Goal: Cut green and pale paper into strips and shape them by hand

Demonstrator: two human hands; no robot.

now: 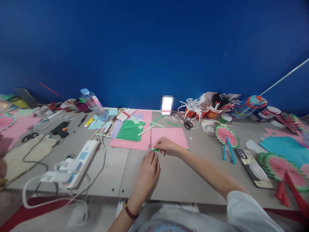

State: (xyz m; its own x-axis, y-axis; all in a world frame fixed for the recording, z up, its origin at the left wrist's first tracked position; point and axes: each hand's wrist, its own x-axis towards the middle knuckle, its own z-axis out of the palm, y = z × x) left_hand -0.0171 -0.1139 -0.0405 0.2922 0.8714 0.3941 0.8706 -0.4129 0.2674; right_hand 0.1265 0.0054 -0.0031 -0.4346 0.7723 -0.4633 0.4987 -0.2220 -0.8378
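My right hand (166,145) rests at the near edge of a pink paper sheet (170,136), its fingers pinched on a thin green paper strip (155,149) that lies on the grey table (183,180). My left hand (149,170), a beaded bracelet on its wrist, reaches up from below with fingers held together; its fingertips meet the strip's left end just under the right hand. A second pink sheet (135,143) with a green sheet (130,132) on top lies just to the left.
A white power strip (79,161) with plugs and cables lies at the left, beside a glue gun (60,128), a water bottle (94,103) and scissors (187,124). Pink-and-green paper fans (227,136), a phone (253,167) and teal paper (282,146) fill the right.
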